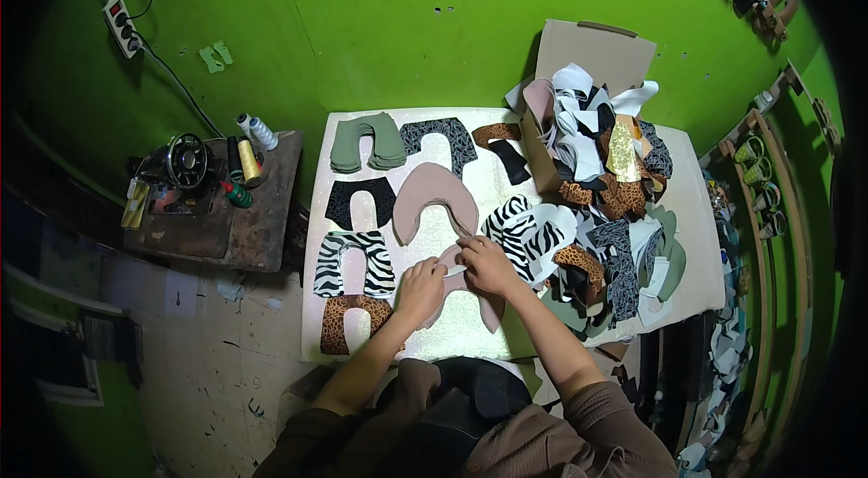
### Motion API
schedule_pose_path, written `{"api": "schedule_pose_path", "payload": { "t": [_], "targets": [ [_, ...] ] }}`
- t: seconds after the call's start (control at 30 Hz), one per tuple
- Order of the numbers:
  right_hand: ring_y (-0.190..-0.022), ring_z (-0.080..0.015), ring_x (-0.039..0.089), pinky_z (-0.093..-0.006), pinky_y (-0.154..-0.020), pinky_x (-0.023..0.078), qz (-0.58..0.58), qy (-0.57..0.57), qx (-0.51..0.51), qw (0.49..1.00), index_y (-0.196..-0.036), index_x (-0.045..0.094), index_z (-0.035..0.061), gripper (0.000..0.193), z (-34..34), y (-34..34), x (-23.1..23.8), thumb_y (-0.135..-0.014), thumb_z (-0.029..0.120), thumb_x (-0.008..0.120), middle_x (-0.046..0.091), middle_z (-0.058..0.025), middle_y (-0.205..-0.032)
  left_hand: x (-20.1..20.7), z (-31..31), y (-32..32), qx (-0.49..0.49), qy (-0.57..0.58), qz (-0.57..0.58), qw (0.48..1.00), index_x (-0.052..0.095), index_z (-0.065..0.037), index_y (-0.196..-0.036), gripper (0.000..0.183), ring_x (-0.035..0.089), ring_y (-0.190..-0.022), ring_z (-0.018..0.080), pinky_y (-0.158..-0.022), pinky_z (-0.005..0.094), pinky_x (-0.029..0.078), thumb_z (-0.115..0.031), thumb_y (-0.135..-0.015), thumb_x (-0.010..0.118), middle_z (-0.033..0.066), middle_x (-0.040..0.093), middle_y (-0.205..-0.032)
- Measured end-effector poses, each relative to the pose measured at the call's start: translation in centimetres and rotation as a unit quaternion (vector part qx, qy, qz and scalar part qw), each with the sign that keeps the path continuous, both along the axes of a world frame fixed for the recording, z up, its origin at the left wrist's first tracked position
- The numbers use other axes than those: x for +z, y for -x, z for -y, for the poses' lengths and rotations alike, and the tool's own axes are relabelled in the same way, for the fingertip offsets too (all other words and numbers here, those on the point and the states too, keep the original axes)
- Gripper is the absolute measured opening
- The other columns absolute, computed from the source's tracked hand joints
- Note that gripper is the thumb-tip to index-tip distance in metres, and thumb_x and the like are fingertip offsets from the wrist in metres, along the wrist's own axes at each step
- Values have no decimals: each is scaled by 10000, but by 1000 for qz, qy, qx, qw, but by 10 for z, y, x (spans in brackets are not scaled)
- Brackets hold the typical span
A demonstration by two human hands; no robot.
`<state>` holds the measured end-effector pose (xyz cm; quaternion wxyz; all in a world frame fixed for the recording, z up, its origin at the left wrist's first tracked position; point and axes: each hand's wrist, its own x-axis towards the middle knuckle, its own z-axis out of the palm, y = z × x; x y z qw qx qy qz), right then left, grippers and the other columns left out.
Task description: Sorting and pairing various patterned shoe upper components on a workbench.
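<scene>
My left hand (pixel 422 291) and my right hand (pixel 488 265) are close together at the front middle of the table, fingers curled on a dusty-pink cut shoe-upper piece (pixel 455 265) whose pale side partly shows. My fingers hide much of its outline. Below it on the table lies another pink curved piece (pixel 489 310). Just beyond my hands is a stack of pink U-shaped pieces (pixel 434 187). Left of it are zebra-print pieces (pixel 329 272), leopard-print pieces (pixel 335 331) and black patterned pieces (pixel 336 205). More zebra-print pieces (pixel 506 232) lie beside my right hand.
Green pieces (pixel 344 144) and grey patterned pieces (pixel 460 151) lie at the back. An overfilled cardboard box (pixel 540 157) and a mixed heap of cut pieces (pixel 617 265) occupy the table's right. On the left stands a sewing machine (pixel 187 161) with thread cones (pixel 263 133).
</scene>
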<state>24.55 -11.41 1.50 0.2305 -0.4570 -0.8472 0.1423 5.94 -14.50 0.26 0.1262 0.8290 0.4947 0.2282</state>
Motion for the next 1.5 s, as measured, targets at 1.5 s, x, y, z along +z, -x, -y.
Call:
{"api": "schedule_pose_path", "payload": {
  "t": [1.5],
  "targets": [
    [-1003,-138,525,-266,-882,413,-502,498,-39,706,-1291,386,23,518,-1,-28,40,-831,126,600,528,-85,-1152,16,-12,37,-103,634,631,436,300,19,-1308,563,541,-1012,293,-885,386,428,-362,-911,422,205,486,-1195]
  ]
}}
